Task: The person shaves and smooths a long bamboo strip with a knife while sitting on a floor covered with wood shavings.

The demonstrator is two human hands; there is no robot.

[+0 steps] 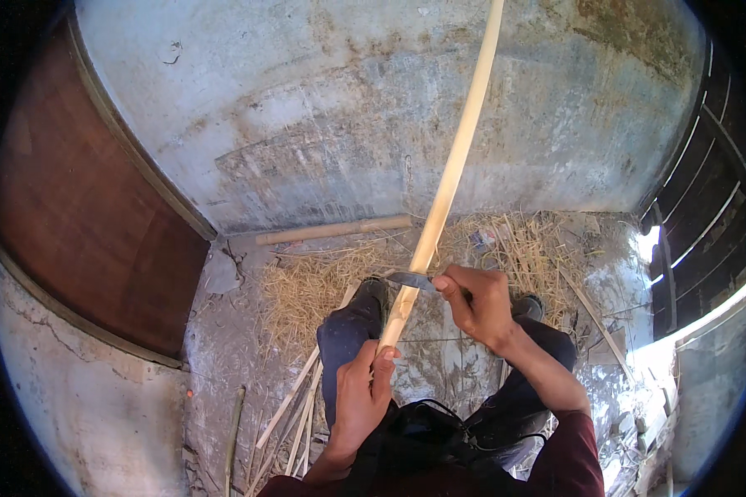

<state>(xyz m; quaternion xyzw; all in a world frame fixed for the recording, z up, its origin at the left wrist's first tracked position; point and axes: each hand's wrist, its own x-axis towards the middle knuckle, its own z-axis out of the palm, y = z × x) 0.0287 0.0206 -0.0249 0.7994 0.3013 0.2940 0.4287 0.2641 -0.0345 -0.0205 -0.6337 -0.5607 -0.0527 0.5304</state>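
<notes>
A long pale bamboo strip (pixel 453 170) slants up and away from me, its far end running out of view at the top. Near its lower end, my left hand (pixel 363 393) is closed round it, thumb lying along the strip. My right hand (pixel 479 308) grips a knife (pixel 412 280), whose handle is hidden inside the fist. The dark blade lies across the strip, touching it, a short way above my left hand. Just below the blade the strip's surface looks rough and marked.
Heaps of shavings (pixel 307 286) lie on the floor on both sides of my feet. A bamboo pole (pixel 334 230) rests along the stained wall (pixel 323 124). Several thin strips (pixel 294 402) lie by my left leg. A brown door (pixel 91 199) stands at left, dark slatted boards (pixel 704 182) at right.
</notes>
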